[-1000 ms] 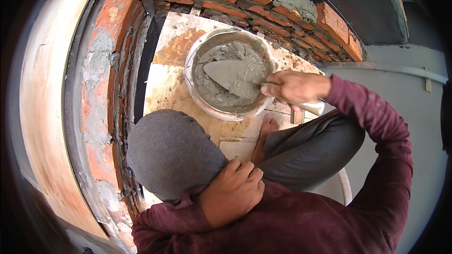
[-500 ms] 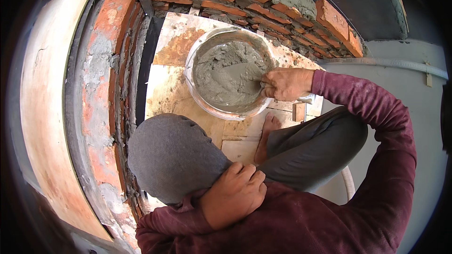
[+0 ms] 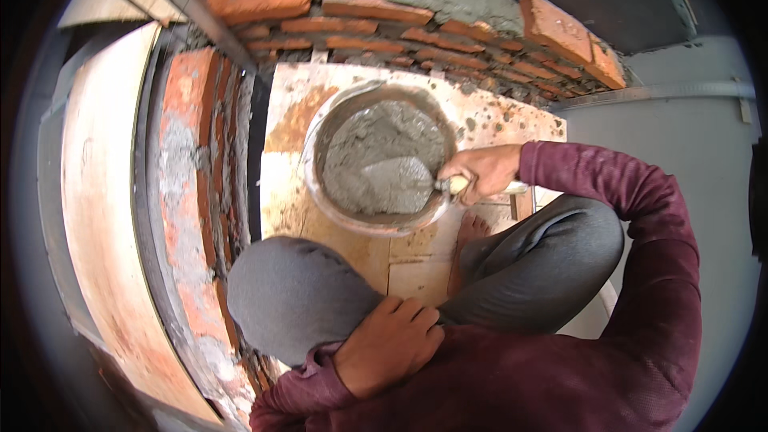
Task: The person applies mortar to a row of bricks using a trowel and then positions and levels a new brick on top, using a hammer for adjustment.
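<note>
My right hand (image 3: 482,171) is closed round the pale handle of a trowel (image 3: 400,179). The trowel's blade, smeared with grey mortar, lies over the wet mortar (image 3: 346,148) in a round bucket (image 3: 310,162). The hand itself is just above the bucket's right rim. My left hand (image 3: 390,346) rests across my lap beside my grey-clad left knee, its fingers loosely curled in. The fingertips' underside is hidden, and no object shows in that hand.
A brick wall (image 3: 352,26) with fresh mortar on top curves behind the bucket. Another low brick wall (image 3: 186,160) stands at the left, beside a wooden board (image 3: 104,192). Splattered boards (image 3: 288,200) lie under the bucket, and a metal upright (image 3: 188,2) rises at the back left.
The trowel's blade has come into view on the mortar, and my right hand has turned on its handle. The whole view has shifted, showing more of the wall top. My left hand stays put.
</note>
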A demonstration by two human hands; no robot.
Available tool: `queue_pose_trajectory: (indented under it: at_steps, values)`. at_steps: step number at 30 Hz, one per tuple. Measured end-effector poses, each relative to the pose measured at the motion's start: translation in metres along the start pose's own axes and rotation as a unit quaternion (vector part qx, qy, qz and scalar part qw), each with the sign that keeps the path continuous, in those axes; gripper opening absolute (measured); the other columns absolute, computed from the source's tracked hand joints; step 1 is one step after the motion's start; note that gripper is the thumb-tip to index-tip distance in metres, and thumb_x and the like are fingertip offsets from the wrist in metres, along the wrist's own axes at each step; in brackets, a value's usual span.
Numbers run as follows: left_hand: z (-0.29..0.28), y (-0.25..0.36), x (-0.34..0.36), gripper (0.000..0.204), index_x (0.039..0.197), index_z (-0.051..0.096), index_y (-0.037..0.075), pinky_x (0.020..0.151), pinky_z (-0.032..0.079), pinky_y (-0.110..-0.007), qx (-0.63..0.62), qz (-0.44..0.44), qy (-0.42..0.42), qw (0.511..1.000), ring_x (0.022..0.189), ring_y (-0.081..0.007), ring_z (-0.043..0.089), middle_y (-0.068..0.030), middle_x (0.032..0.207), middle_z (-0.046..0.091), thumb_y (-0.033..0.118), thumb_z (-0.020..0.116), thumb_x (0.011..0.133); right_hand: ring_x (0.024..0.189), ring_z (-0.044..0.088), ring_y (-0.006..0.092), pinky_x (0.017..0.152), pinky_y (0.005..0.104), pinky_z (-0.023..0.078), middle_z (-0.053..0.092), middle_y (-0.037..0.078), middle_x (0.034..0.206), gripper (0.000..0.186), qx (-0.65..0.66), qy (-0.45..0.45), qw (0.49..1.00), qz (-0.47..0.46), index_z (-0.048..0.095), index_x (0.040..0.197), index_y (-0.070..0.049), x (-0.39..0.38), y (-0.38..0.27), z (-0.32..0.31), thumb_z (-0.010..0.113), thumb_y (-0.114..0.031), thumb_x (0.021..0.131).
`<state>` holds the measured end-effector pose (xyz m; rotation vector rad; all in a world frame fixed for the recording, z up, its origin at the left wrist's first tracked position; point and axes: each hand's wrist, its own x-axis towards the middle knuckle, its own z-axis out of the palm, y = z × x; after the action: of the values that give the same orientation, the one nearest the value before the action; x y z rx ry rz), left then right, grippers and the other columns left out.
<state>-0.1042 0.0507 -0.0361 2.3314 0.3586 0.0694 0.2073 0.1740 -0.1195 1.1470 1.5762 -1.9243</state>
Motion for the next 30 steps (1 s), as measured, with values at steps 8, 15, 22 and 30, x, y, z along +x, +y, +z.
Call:
queue_pose_trajectory:
  at_steps: [8, 15, 22, 30]
  values:
    - [-0.012, -0.002, 0.022, 0.025, 0.106, 0.066, 0.013, 0.084, 0.045, -0.037, -0.030, -0.025, -0.055, 0.998, 0.099, -0.0221, 0.058, -0.0018, 0.104, 0.060, 0.026, 0.069, 0.085, 0.042, 0.052, 0.0107, 0.039, 0.0277, 0.040, 0.054, 0.002, 0.056, 0.035, 0.154, -0.055, 0.984, -0.075, 0.054, 0.119, 0.004, -0.025, 0.032, -0.017, 0.067, -0.002, 0.087]
    - [-0.012, 0.000, 0.032, 0.028, 0.110, 0.066, 0.013, 0.087, 0.046, -0.039, -0.035, -0.053, -0.066, 0.996, 0.102, -0.0239, 0.058, -0.0029, 0.105, 0.061, 0.027, 0.069, 0.086, 0.040, 0.051, 0.0080, 0.038, 0.0235, 0.038, 0.057, 0.002, 0.061, 0.016, 0.149, 0.168, 0.968, -0.115, 0.060, 0.103, 0.000, -0.123, 0.007, -0.050, 0.067, -0.006, 0.090]
    - [-0.017, 0.000, 0.042, 0.028, 0.112, 0.067, 0.012, 0.090, 0.045, -0.040, -0.030, -0.062, -0.106, 0.992, 0.104, -0.0250, 0.058, -0.0036, 0.108, 0.062, 0.026, 0.066, 0.088, 0.069, 0.067, 0.0408, 0.065, 0.0508, 0.052, 0.064, 0.023, 0.077, 0.017, -0.334, 0.597, 0.729, -0.005, 0.055, 0.093, 0.004, -0.104, 0.007, -0.090, 0.060, -0.011, 0.085]
    - [-0.017, -0.005, 0.036, 0.028, 0.113, 0.068, 0.011, 0.093, 0.046, -0.040, -0.059, -0.070, -0.089, 0.992, 0.105, -0.0259, 0.058, -0.0045, 0.107, 0.063, 0.021, 0.057, 0.089, 0.071, 0.067, 0.0440, 0.067, 0.0519, 0.052, 0.064, 0.027, 0.073, 0.032, -0.193, 0.577, 0.794, 0.007, 0.053, 0.100, 0.010, -0.098, 0.020, -0.048, 0.057, -0.021, 0.094]
